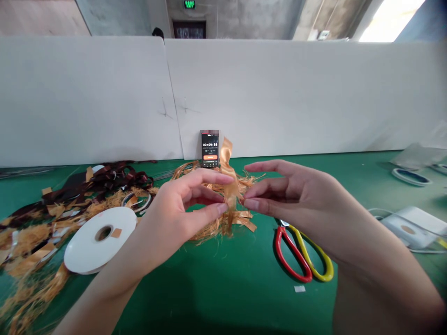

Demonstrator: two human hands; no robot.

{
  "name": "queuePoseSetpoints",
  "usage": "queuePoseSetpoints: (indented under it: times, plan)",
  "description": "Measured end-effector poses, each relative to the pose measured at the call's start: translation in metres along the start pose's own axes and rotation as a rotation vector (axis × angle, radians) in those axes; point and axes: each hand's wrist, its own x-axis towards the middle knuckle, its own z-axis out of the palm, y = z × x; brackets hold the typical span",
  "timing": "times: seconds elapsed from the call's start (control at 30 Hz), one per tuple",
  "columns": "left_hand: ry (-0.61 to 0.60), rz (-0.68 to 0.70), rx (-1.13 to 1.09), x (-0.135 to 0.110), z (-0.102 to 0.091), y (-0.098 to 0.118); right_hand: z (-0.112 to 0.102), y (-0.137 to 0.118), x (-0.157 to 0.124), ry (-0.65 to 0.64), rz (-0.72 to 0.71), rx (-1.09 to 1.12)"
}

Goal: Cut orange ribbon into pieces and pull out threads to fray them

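Note:
A shiny golden ribbon [226,160] stands upright between my hands, its upper end curling above the fingers. My left hand [190,202] pinches the ribbon between thumb and fingers on its left side. On the other side, my right hand [284,190] has thumb and a finger pressed together at the ribbon's right edge, on a thin strand or fold; the index finger stays raised. Behind and below the hands lies a bundle of golden ribbon strands [206,231] on the green table. Short cut ribbon pieces [247,222] lie under the held ribbon.
A white spool [84,246] lies at left beside frayed golden threads [38,293] and dark brown ribbons [122,179]. Scissors [293,253] with red and yellow handles rest below my right hand. A phone [210,149] with a timer leans against the white partition [279,97]. A white box [415,225] is at right.

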Motion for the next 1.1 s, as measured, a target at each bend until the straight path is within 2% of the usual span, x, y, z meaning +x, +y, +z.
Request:
queuePoseSetpoints:
  times: [0.2, 0.37, 0.53, 0.7, 0.87, 1.1]
  plan:
    - [0.036, -0.021, 0.028, 0.0, -0.001, -0.003, -0.002, 0.002, 0.0, 0.01, -0.012, -0.054]
    - [0.028, 0.013, 0.052, 0.0, -0.001, -0.004, -0.002, 0.002, 0.0, 0.014, -0.013, -0.116]
    - [0.037, -0.019, 0.025, 0.002, 0.002, -0.005, 0.004, 0.003, 0.0, 0.021, 0.033, -0.063]
    - [0.041, 0.023, 0.019, 0.001, 0.006, -0.006, 0.01, 0.007, 0.003, -0.086, 0.0, -0.057]
    - [0.074, -0.014, -0.004, 0.001, 0.008, -0.004, 0.009, 0.003, 0.003, -0.076, 0.031, -0.06]
    - [0.118, 0.023, -0.08, 0.0, 0.007, -0.011, 0.008, -0.002, -0.003, -0.109, 0.047, -0.038]
